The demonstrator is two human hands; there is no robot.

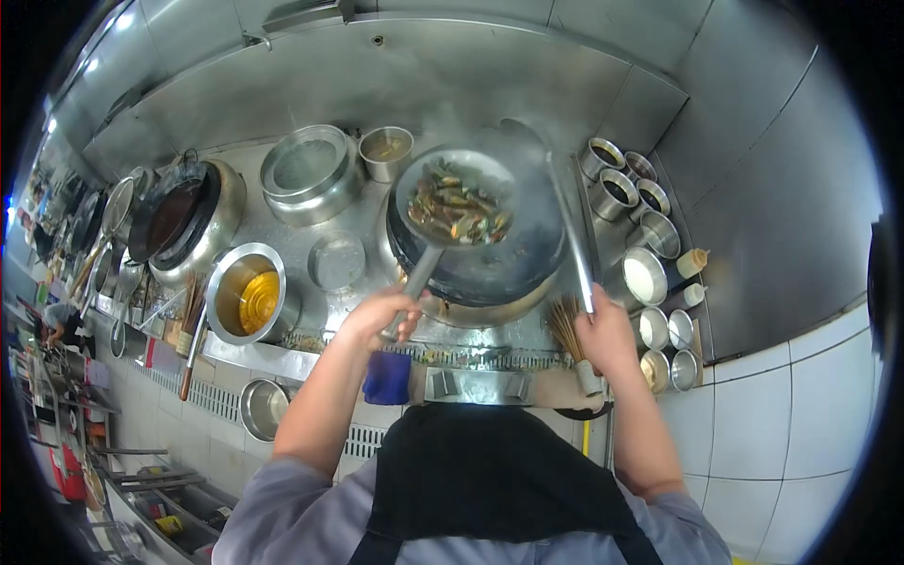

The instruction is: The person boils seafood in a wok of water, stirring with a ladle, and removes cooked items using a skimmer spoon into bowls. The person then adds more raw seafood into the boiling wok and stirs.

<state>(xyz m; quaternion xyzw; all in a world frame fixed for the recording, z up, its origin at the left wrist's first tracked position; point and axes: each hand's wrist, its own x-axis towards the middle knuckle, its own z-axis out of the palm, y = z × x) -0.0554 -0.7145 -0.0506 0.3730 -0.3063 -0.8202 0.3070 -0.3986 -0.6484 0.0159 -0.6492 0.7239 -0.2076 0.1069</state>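
Observation:
My left hand (384,316) is closed around the handle of a round metal strainer (426,268). Dark, glossy pieces of food (458,209), perhaps shellfish or vegetables, lie in its bowl, and steam rises around them. The strainer is held over a large dark wok (532,268) on the stove. My right hand (605,330) grips the lower end of a long-handled wok ladle (570,226). The ladle's head reaches past the wok's far right side, blurred by steam.
Left of the wok stand a pot of yellow oil (218,297), a lidded pot (315,200) and a smaller pot (386,168). Several seasoning tins (644,275) line the right side. A bamboo brush (568,334) rests near my right hand, a blue cloth (387,379) at the front edge.

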